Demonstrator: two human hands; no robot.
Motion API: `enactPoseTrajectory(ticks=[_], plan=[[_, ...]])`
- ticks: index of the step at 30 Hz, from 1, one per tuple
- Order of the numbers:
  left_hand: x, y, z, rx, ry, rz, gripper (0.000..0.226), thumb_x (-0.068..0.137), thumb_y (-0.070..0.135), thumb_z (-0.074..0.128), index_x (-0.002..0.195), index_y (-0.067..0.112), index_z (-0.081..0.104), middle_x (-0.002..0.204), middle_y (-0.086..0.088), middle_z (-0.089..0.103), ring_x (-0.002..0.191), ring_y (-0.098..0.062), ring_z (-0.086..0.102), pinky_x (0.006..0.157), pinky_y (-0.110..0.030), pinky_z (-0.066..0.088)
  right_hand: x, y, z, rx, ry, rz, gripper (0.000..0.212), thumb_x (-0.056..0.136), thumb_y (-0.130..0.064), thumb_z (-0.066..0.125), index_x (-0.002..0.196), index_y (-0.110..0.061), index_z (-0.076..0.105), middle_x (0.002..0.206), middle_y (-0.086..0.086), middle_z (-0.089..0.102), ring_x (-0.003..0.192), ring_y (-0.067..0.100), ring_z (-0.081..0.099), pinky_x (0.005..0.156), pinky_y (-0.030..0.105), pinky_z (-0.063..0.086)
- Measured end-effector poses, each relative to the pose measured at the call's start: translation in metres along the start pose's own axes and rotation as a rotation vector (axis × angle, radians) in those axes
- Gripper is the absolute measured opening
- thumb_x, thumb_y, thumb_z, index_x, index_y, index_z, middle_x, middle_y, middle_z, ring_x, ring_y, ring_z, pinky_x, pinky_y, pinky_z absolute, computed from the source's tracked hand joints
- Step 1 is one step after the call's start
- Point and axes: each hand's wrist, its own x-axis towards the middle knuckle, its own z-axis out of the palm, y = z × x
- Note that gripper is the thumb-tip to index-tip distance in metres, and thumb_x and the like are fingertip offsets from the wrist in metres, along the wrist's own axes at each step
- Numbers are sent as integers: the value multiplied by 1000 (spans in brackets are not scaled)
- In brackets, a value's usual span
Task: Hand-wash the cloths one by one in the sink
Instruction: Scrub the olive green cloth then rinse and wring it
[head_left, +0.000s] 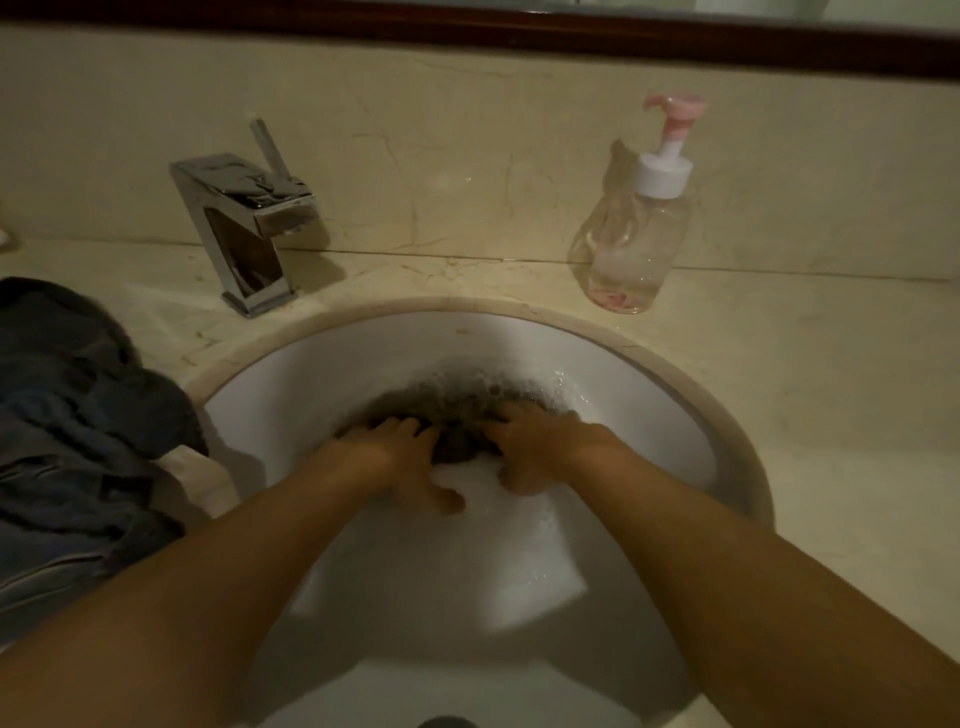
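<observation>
A dark cloth (457, 415) lies soaked in foamy water at the bottom of the white sink (322, 374). My left hand (410, 457) and my right hand (530, 441) are both down in the water, side by side, fingers curled into the cloth and gripping it. Part of the cloth bunches up between the two hands; the rest spreads beyond my fingers under the suds. A pile of dark blue-grey cloths (78, 431) lies on the counter left of the sink.
A chrome faucet (244, 228) stands at the back left of the basin, with no water running. A clear pump bottle with a pink nozzle (634, 228) stands at the back right. The beige marble counter (831, 374) surrounds the sink.
</observation>
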Motion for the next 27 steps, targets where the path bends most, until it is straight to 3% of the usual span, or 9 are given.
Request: enactPoseTrajectory(ticks=[3, 7, 10, 14, 16, 19, 21, 23, 27], plan=[[6, -6, 4, -1, 48, -14, 88, 87, 62, 60, 156, 25, 20, 155, -5, 29, 142, -30, 34, 117, -47, 32, 7, -16, 8, 131, 101, -21, 44, 97, -26, 61, 140, -23, 55, 137, 8, 57, 124, 34, 57, 102, 49, 49], [4, -4, -5, -147, 66, 54, 57, 101, 35, 51, 154, 25, 33, 154, -11, 40, 137, -34, 43, 113, -43, 36, 6, -21, -5, 716, 171, 12, 29, 101, -9, 45, 119, -5, 68, 116, 13, 66, 98, 25, 62, 83, 31, 48], [-4, 10, -21, -525, 168, 66, 41, 107, 31, 36, 139, 13, 53, 144, -12, 53, 126, -31, 51, 106, -37, 39, 5, -6, -18, 929, 337, 157, 29, 103, -9, 42, 111, -3, 68, 111, 15, 66, 102, 30, 63, 92, 42, 54], [-12, 25, -40, -1129, 282, -21, 36, 106, 45, 35, 120, 19, 55, 115, 0, 60, 101, -18, 58, 90, -37, 47, 0, -4, -24, 1136, 416, 278, 22, 102, -17, 49, 104, -6, 67, 100, 15, 69, 97, 33, 67, 92, 51, 58], [-14, 23, -43, -1252, 449, -47, 31, 107, 43, 35, 115, 20, 54, 107, -2, 59, 94, -17, 60, 84, -37, 50, -11, -24, -31, 1239, 403, 217, 25, 104, -20, 49, 104, -3, 67, 94, 13, 68, 91, 30, 67, 85, 45, 59], [-18, 14, -46, -1353, 683, -99, 24, 107, 35, 38, 112, 18, 54, 105, -4, 59, 90, -16, 59, 75, -30, 47, -31, -57, -40, 1371, 416, 75, 21, 108, -32, 47, 113, -18, 62, 98, 3, 67, 86, 17, 68, 69, 24, 56], [-17, 13, -45, -1445, 665, -77, 22, 107, 34, 39, 109, 19, 55, 105, -5, 61, 92, -18, 62, 80, -34, 53, -39, -62, -39, 1440, 461, 33, 23, 108, -38, 47, 123, -22, 57, 103, 1, 67, 90, 13, 68, 69, 19, 55], [-22, 22, -45, -1504, 546, 32, 23, 108, 36, 38, 115, 24, 56, 112, -4, 63, 99, -18, 64, 93, -40, 55, -36, -50, -40, 1477, 506, 96, 23, 108, -35, 50, 125, -21, 58, 107, 3, 66, 94, 16, 68, 74, 23, 57], [-29, 42, -46, -1434, 446, 246, 41, 108, 39, 36, 149, 37, 41, 150, 3, 44, 135, -18, 46, 116, -41, 37, -30, -34, -49, 1632, 544, 335, 25, 106, -26, 50, 109, -11, 70, 104, 19, 71, 96, 30, 73, 83, 39, 63]])
